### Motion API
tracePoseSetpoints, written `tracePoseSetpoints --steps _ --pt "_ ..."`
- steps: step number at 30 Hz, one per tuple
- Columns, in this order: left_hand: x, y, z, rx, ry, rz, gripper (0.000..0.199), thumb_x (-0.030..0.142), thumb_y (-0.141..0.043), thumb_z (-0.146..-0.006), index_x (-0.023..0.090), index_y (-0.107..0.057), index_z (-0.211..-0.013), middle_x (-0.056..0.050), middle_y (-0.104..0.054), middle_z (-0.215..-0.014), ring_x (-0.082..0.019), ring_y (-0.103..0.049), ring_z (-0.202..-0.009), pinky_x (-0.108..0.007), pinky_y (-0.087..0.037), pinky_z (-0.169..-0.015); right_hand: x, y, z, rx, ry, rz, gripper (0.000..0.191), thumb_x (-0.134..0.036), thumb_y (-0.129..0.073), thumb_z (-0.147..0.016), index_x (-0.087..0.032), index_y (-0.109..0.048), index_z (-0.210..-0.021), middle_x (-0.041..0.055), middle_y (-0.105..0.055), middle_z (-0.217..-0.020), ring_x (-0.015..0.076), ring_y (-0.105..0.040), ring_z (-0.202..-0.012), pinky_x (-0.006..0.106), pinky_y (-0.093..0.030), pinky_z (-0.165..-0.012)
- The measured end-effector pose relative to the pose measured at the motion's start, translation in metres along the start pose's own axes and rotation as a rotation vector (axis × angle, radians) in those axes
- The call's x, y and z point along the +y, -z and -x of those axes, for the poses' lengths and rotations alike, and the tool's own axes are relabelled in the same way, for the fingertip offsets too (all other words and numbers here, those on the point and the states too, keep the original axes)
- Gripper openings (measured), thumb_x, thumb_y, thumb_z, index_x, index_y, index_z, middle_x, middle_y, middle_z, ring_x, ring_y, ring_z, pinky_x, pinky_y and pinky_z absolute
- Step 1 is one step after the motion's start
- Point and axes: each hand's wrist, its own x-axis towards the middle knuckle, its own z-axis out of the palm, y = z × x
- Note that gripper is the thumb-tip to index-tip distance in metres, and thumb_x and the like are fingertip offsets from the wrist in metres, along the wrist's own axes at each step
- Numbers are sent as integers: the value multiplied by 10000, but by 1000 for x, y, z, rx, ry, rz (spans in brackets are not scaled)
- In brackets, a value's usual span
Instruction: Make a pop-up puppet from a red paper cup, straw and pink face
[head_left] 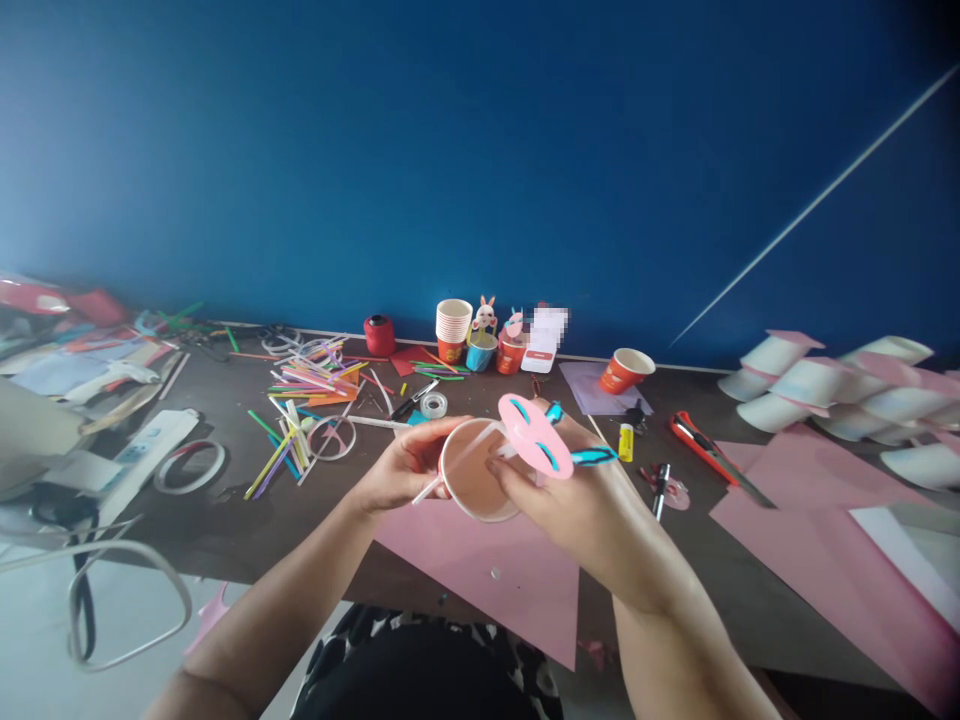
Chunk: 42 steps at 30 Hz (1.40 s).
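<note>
1. Cup held above pink sheet, mouth toward camera.
2. Left hand: fingers curl around cup's side.
3. Right hand: thumb inside cup, gripping its rim beside pink cutout.

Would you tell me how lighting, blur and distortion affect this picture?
Head view: pale haze softens the left side; the blue wall darkens toward the upper right; the white cups at right look smeared and stretched; pixelation hides part of the white card; the held cup looks clearer.
</note>
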Motion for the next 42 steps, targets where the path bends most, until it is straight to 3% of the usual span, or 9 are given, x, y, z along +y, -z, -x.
tracePoseSetpoints --steps 4,10,14,18,22,27,30,35,42 --pt "-6 -3 -4 9 -23 21 620 346 -716 -597 203 -522 -1168 -100 -567 -1161 -263 -527 -1041 -307 -432 -832 7 -3 -1 -8 -83 -71 56 -236 -543 -762 -198 -567 -794 13 -595 -762 136 -537 -627 270 -421 -569" --pt "-9 -8 -8 79 -28 17 577 345 -696 -626 184 -534 -1157 -107 -576 -1138 -265 -510 -1059 -339 -377 -911 24 -17 -2 160 -183 -266 200 -286 -593 -730 -188 -571 -902 37 -639 -784 174 -594 -712 294 -472 -632" --pt "-16 -5 -5 76 18 19 573 314 -700 -628 190 -535 -1163 -107 -569 -1157 -277 -488 -1093 -348 -360 -930 34 -22 -4 191 -191 -405 203 -282 -595 -732 -187 -602 -912 53 -660 -847 191 -610 -773 325 -481 -687" --pt "-25 -2 1 130 32 24 482 327 -649 -686 250 -546 -1150 -69 -551 -1195 -269 -460 -1133 -356 -344 -950 38 -23 -5 137 -230 -587 174 -263 -583 -743 -173 -624 -886 67 -667 -867 197 -617 -808 335 -486 -721" --pt "-29 -4 3 129 12 -33 440 369 -572 -747 238 -534 -1165 -72 -499 -1254 -269 -413 -1177 -355 -345 -960 38 -25 -5 86 -212 -741 151 -249 -571 -753 -168 -619 -872 63 -654 -903 188 -609 -847 332 -472 -763" --pt "-30 -6 4 110 32 -110 438 389 -542 -763 228 -533 -1169 -70 -446 -1303 -262 -378 -1208 -347 -323 -986 35 -24 -5 -33 -228 -682 148 -271 -560 -760 -164 -622 -839 51 -652 -816 191 -608 -797 323 -471 -712" --pt "-34 -6 5 86 47 -72 467 387 -534 -770 253 -483 -1214 -61 -446 -1304 -256 -391 -1200 -353 -321 -989 31 -21 -7 -56 -229 -629 142 -265 -561 -752 -158 -613 -832 53 -645 -842 193 -601 -799 327 -466 -710" --pt "-38 -8 4 53 21 -75 435 392 -497 -792 229 -507 -1195 -72 -462 -1289 -265 -367 -1215 -361 -335 -977 24 -16 -10 -127 -175 -669 223 -211 -552 -753 -176 -570 -973 52 -625 -919 188 -577 -864 350 -444 -786" --pt "-35 -16 1 73 25 -90 483 432 -537 -750 215 -518 -1182 -74 -521 -1229 -285 -384 -1198 -390 -328 -974 28 -24 -6 -180 -209 -701 227 -221 -541 -768 -200 -575 -991 38 -579 -967 163 -574 -871 283 -450 -760"
